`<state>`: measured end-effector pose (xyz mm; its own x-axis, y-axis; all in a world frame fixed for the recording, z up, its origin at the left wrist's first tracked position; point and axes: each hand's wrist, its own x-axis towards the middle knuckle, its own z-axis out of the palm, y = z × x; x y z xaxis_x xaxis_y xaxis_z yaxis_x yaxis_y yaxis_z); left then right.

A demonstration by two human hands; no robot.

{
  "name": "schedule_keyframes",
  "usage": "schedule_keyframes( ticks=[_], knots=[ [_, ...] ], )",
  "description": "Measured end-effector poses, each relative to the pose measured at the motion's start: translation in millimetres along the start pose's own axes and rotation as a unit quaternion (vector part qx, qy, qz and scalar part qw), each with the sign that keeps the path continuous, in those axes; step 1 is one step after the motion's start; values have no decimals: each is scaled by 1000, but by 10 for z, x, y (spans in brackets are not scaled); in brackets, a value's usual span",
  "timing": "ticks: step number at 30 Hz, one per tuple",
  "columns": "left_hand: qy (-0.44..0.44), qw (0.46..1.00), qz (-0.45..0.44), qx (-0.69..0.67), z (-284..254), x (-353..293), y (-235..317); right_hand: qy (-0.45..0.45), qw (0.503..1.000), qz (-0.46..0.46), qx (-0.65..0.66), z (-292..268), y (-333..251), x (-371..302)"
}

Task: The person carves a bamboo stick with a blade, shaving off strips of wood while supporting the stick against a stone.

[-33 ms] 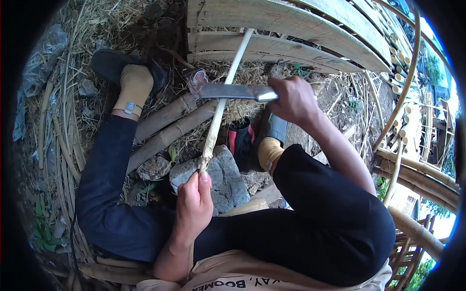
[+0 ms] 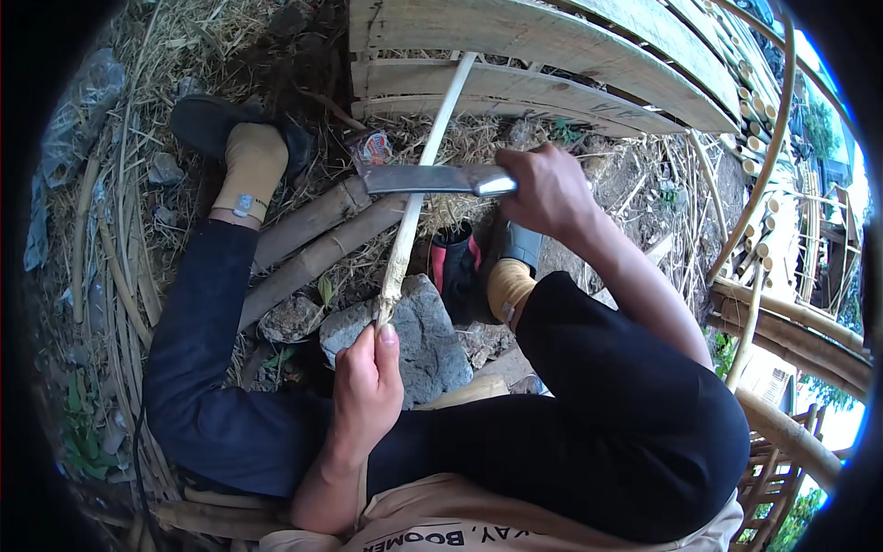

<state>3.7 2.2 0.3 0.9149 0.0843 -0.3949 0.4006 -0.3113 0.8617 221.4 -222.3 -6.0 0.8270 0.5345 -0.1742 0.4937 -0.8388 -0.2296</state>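
Observation:
My left hand (image 2: pixel 368 379) is closed round the near end of a long pale stick (image 2: pixel 440 136), thumb along its top. The stick slants away from me, smooth and whitish at the far part, rougher and yellowish close to the hand. In my right hand (image 2: pixel 550 191) is the handle of a broad-bladed knife (image 2: pixel 418 178). The blade lies crosswise over the middle of the stick, its tip pointing left. Below the stick's near part sits a grey stone (image 2: pixel 430 345). The stick's far end reaches the slats of a wooden crate (image 2: pixel 543 85).
Two bamboo poles (image 2: pixel 317 241) lie left of the stick. A black and red open-topped thing (image 2: pixel 454 262) stands by my right foot. Straw (image 2: pixel 221 46) and stones litter the ground. Stacked bamboo (image 2: pixel 762 230) and a bamboo frame (image 2: pixel 791 437) are at the right.
The knife and my right hand have shifted slightly left and nearer along the stick. My left hand keeps its place; the stick's far end has moved a little left.

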Motion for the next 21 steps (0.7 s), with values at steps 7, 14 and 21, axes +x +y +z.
schedule_keyframes(
  ticks=[7,14,21],
  knots=[
    [7,1000,8,-12,34,-14,-71,24,1000,-12,0,19,-34,57],
    [-13,999,-12,-46,-2,-23,-96,52,998,3,-31,-11,69,126],
    [-34,997,-18,-64,0,-70,-163,104,985,57,-123,-247,596,209]
  ],
)
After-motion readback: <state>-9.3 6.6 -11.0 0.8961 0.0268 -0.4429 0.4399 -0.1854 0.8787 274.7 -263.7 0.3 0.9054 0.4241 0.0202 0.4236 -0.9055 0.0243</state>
